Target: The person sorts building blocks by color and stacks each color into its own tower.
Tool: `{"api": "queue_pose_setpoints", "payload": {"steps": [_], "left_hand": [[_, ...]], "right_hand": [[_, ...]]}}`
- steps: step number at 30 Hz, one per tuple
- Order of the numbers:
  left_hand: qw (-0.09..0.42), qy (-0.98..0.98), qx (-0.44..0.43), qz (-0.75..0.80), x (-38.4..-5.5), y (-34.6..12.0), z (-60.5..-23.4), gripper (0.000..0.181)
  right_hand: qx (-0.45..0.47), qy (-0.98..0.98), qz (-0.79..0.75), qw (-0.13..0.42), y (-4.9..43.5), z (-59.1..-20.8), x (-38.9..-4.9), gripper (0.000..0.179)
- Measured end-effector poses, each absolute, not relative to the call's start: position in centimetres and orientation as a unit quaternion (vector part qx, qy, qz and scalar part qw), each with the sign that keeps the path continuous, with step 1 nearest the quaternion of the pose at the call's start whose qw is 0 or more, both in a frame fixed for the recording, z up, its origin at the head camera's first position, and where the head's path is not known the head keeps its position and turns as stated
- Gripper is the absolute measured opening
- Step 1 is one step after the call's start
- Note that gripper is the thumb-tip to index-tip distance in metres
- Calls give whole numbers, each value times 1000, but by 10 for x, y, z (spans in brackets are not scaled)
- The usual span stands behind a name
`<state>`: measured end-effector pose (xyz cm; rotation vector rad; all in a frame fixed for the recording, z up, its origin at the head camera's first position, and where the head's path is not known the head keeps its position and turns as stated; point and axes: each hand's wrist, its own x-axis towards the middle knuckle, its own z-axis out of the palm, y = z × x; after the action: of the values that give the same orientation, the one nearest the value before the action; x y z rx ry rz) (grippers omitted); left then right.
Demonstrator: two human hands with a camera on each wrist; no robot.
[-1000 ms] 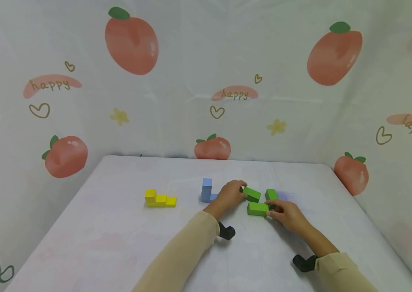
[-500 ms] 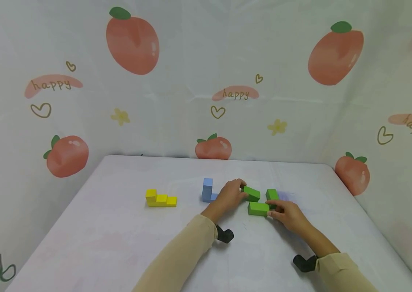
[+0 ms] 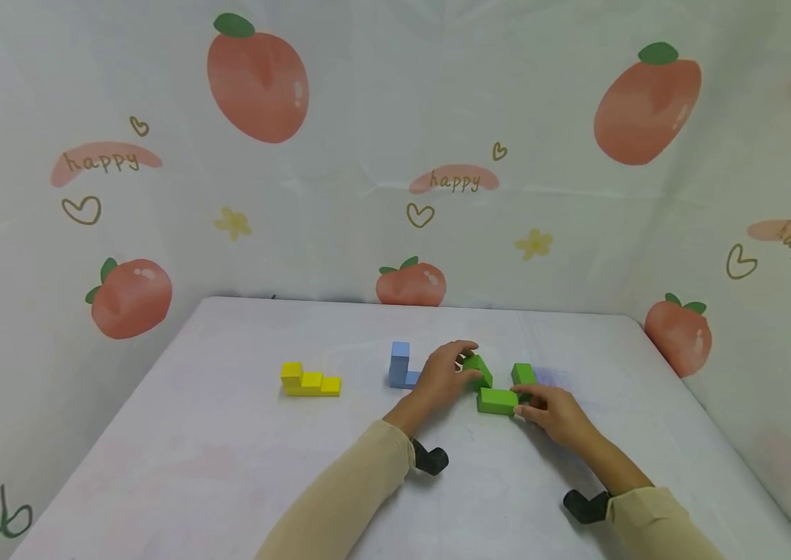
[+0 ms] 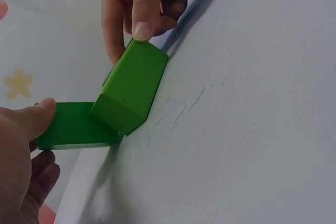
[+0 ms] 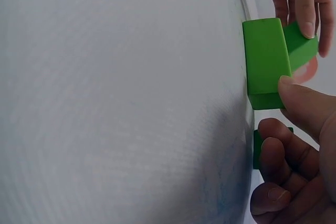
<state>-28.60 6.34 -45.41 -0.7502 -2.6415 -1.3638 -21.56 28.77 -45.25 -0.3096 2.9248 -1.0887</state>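
Note:
My left hand (image 3: 446,377) pinches a green block (image 3: 477,372) between thumb and fingers, the block turned at an angle. In the left wrist view this darker green block (image 4: 76,124) overlaps the end of the other held block. Just in front, my right hand (image 3: 556,412) grips a second green block (image 3: 497,401) by its right end; in the right wrist view my thumb presses on this block (image 5: 266,56). Behind the right fingertips lies a third green block (image 3: 523,373), partly hidden by the hand.
Left of the left hand stands a blue block shape (image 3: 399,364), an upright with a low foot, its right part hidden by the hand. Farther left sits a yellow stepped block shape (image 3: 309,383). A white cloth covers the table (image 3: 227,467) and hangs behind it as a printed backdrop (image 3: 339,155).
The block in my left hand has turned, its near end swinging toward the front, and it has shifted slightly left. My right hand and its block have stayed almost still.

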Motion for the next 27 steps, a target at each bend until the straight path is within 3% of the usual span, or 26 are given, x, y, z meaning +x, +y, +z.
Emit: {"api": "queue_pose_setpoints", "payload": {"steps": [12,27], "left_hand": [[103,-835,-303,-447,-282,63,-451,48],[105,-820,-328,-457,-273,70,-438,48]], "right_hand": [[-99,931,-352,6,289,-454,-215,39],[-97,929,-358,8,289,-454,-216,38]]}}
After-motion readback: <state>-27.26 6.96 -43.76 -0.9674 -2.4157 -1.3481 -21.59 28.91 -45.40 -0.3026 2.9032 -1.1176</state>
